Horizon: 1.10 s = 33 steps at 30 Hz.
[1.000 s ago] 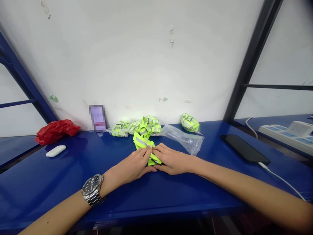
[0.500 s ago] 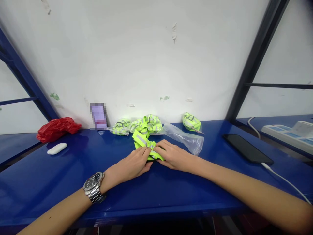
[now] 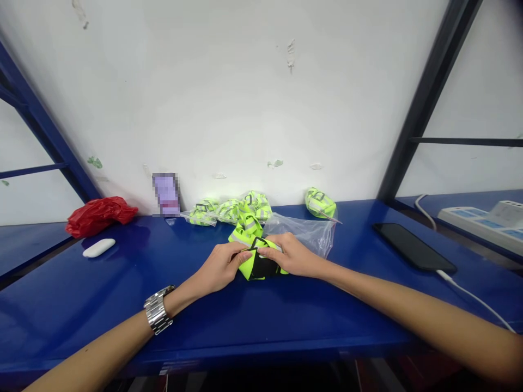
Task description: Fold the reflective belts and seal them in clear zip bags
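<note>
A neon-yellow reflective band (image 3: 255, 260) with a black part lies folded on the blue table (image 3: 261, 321) in front of me. My left hand (image 3: 220, 267), with a metal watch on its wrist, pinches the band's left side. My right hand (image 3: 292, 255) pinches its right side, fingertips almost touching those of the left. Both hands are closed on the band and hold it slightly off the tabletop. An empty clear plastic bag (image 3: 306, 231) lies just behind my right hand.
Several bagged yellow bands (image 3: 229, 209) sit by the white wall, another (image 3: 320, 203) further right. A red plastic bag (image 3: 100, 213) and a white case (image 3: 98, 247) lie at the left. A black phone (image 3: 413, 247) on a white cable and a power strip (image 3: 486, 220) are at the right.
My hands were pressing the band flat on the table; now they have lifted and turned it, so its black part shows. My left wrist has rotated, hiding the watch face.
</note>
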Tool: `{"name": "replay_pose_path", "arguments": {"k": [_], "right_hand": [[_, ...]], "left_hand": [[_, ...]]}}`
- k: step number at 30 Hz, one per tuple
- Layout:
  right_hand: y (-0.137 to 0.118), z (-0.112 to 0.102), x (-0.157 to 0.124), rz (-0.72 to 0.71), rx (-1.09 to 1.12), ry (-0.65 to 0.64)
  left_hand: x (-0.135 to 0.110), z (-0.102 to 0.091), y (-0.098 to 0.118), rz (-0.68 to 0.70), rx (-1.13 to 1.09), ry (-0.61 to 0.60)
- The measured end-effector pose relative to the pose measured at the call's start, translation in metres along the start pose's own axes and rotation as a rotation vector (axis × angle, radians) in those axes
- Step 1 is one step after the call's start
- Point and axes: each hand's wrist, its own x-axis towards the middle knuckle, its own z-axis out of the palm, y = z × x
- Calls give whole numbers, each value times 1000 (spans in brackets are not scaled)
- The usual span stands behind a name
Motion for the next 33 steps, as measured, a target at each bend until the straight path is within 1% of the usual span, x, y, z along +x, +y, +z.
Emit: {"name": "replay_pose_path", "arguments": {"k": [2,4,6,7,9,11,13,15,18,19,22,24,27,29,31,33], "right_hand": [[-2,0,2,87,-11,-33],[-3,3,2,158,-118,-54],[-3,7,0,179,-282,-2],[-2,9,0,165,-366,54],[-1,14,-2,85,-508,173],[1,19,-4,-37,-575,224],[1,20,-5,-162,-569,207],[-1,19,-6,-251,-558,174],[-4,14,-9,-340,-577,94],[-5,12,-10,-353,-586,61],[-5,8,-10,-348,-605,-15],[-3,7,-9,-341,-609,-37],[3,6,-8,-318,-555,-43],[6,5,-7,-284,-472,-42],[8,3,-6,-243,-380,-45],[7,1,-4,-207,-308,-49]], "left_hand": [[0,1,-2,-50,-54,-24],[2,3,-4,-88,-120,-18],[5,3,-6,-116,-195,-11],[7,2,-7,-123,-213,-11],[13,1,-9,-122,-197,-31],[19,-1,-11,-107,-150,-52],[24,-1,-14,-91,-104,-60],[26,0,-16,-83,-42,-46],[22,3,-16,-84,61,-28],[19,4,-15,-77,115,-3],[9,7,-10,9,374,106],[3,7,-6,111,489,112],[-5,5,-3,251,473,55],[-9,2,-2,309,445,46],[-9,0,-4,338,447,48],[-7,0,-7,331,445,58]]}}
